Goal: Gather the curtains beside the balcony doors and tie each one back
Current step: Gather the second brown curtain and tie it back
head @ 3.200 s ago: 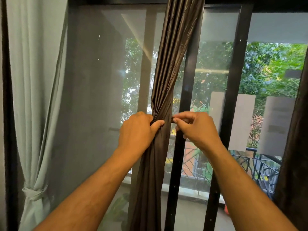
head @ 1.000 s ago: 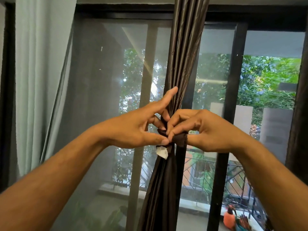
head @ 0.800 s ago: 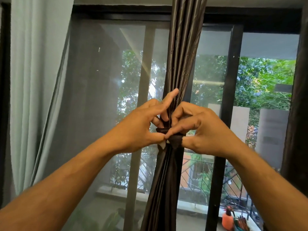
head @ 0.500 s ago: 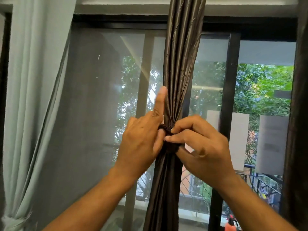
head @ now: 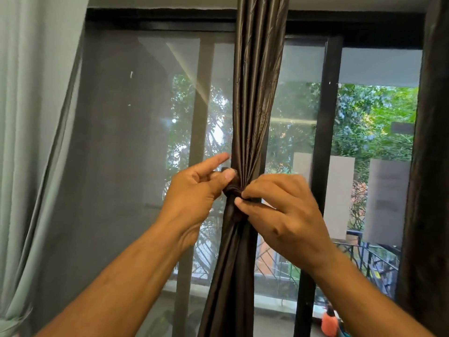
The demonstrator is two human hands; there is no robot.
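Dark brown satin curtain (head: 255, 105), gathered into a narrow hanging column before the black-framed glass balcony doors (head: 323, 142), cinched at mid-height by a matching brown fabric tie-back (head: 233, 189). Left hand (head: 194, 193): thumb pressed on the tie, forefinger extended, grip pinching. Right hand (head: 281, 210): thumb and fingertips pinching the tie. Pale green curtain (head: 31, 142) at far left; iron balcony railing (head: 364, 259) outside.

Brown curtain (head: 255, 105) cut off top and bottom; tie band (head: 233, 189) perhaps knotted.
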